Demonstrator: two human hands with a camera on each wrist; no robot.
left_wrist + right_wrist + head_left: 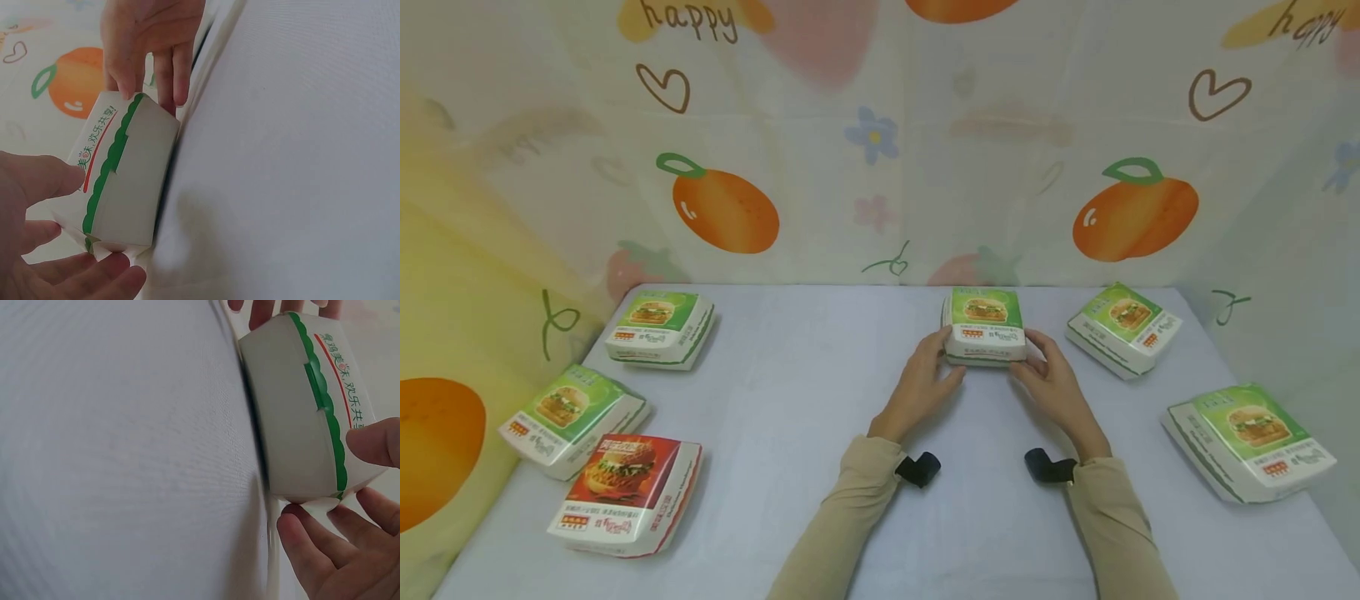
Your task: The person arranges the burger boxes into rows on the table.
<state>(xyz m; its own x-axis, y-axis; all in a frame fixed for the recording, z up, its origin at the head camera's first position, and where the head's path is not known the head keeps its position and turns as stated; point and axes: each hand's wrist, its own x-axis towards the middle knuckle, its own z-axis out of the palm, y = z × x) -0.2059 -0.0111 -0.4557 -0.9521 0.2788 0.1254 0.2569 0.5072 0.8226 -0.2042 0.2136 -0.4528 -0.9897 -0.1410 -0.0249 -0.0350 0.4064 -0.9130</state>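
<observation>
A green and white burger box (985, 333) is at the table's back edge, right of centre. The left hand (922, 379) holds its left side and the right hand (1051, 375) its right side. In the left wrist view, the left thumb lies on the front face of the box (134, 181), with the other fingers around the near end; the right hand (153, 37) is at the far end. The right wrist view shows the box (294, 412) with the thumb and fingers of the right hand (356, 550) at its near end.
Green boxes stand at the right, one near the back (1123, 331) and one nearer the front (1247, 442). At the left are two green boxes (660, 329) (574, 419) and a red box (627, 494). A printed curtain (895, 192) hangs behind the table (775, 500).
</observation>
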